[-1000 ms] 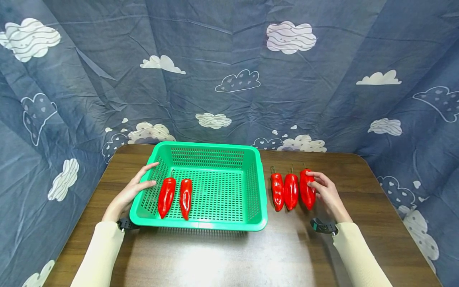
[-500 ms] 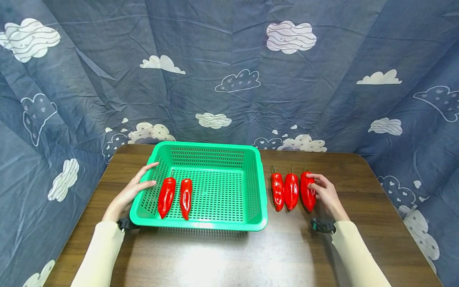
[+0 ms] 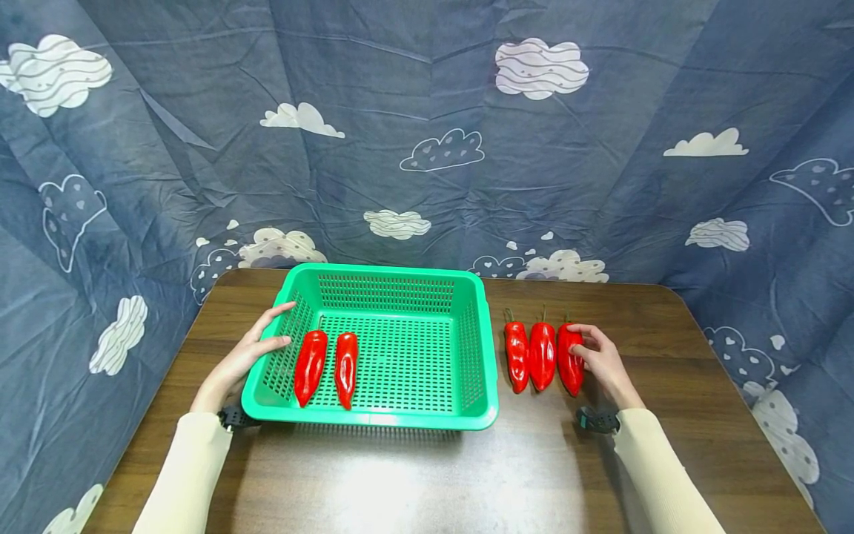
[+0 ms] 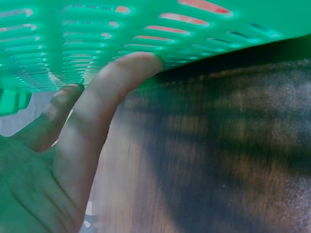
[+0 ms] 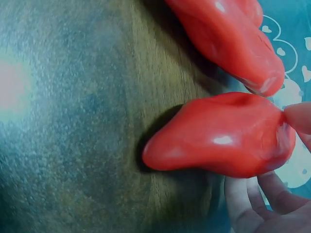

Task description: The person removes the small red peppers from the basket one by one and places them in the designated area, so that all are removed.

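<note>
A green perforated plastic basket (image 3: 382,421) stands on the table, left of the middle. My left hand (image 3: 233,365) holds its left side, thumb and index finger over the rim; in the left wrist view other fingers (image 4: 92,116) lie against the outer wall. Two red peppers (image 3: 310,368) (image 3: 345,369) lie inside the basket at its left. To the right of the basket, my right hand (image 3: 603,357) pinches a red pepper (image 5: 221,136) near its stem end, thumb on one side and fingers on the other. Its tapered tip points toward the person.
Two more red peppers (image 3: 517,357) (image 3: 543,357) lie side by side between the basket and the right hand, stems away from the person. The wooden table (image 3: 534,475) has a bright glare at the front. A dark blue curtain (image 3: 373,178) with clouds hangs behind.
The pepper in the right hand has shifted slightly toward the person, then left toward the other two, and the hand moved with it. The left hand and basket have stayed put.
</note>
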Motion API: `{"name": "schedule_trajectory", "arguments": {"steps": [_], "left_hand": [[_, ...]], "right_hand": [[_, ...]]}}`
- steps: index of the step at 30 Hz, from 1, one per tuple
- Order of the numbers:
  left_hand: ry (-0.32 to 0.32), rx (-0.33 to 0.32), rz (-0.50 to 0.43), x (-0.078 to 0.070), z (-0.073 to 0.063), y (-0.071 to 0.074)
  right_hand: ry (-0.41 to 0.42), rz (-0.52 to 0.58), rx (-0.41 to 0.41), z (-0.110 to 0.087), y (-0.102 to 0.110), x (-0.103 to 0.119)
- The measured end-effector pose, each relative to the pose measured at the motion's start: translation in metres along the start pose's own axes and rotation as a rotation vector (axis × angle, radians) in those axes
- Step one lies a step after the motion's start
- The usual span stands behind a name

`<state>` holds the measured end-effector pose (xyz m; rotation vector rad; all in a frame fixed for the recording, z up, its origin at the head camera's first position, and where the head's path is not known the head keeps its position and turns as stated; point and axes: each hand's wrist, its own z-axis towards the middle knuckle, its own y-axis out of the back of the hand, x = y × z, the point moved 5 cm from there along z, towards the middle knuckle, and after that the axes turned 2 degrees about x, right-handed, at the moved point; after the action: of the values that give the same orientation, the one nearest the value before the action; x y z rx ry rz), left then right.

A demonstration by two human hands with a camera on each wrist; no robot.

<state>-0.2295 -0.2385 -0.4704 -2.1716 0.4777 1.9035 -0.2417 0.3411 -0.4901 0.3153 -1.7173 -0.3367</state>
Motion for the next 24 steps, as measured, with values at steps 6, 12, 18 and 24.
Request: {"name": "schedule_trajectory", "arguments": {"steps": [6, 12, 18, 24], "left_hand": [[0.004, 0.004, -0.015, 0.0001, 0.0000, -0.0001], [-0.009, -0.003, -0.002, 0.0004, -0.0001, -0.0002], [0.005, -0.002, -0.029, 0.0014, 0.0000, -0.0001], [0.009, 0.003, -0.038, 0.0012, 0.0002, -0.0003]], "right_hand": [[0.007, -0.047, 0.020, 0.0009, -0.0033, 0.0002], [0.013, -0.062, 0.015, -0.0008, -0.0038, 0.0015], [0.009, -0.055, -0.001, -0.0020, -0.0010, 0.0012], [0.053, -0.052, -0.038, -0.0047, 0.0054, 0.0026]]}}
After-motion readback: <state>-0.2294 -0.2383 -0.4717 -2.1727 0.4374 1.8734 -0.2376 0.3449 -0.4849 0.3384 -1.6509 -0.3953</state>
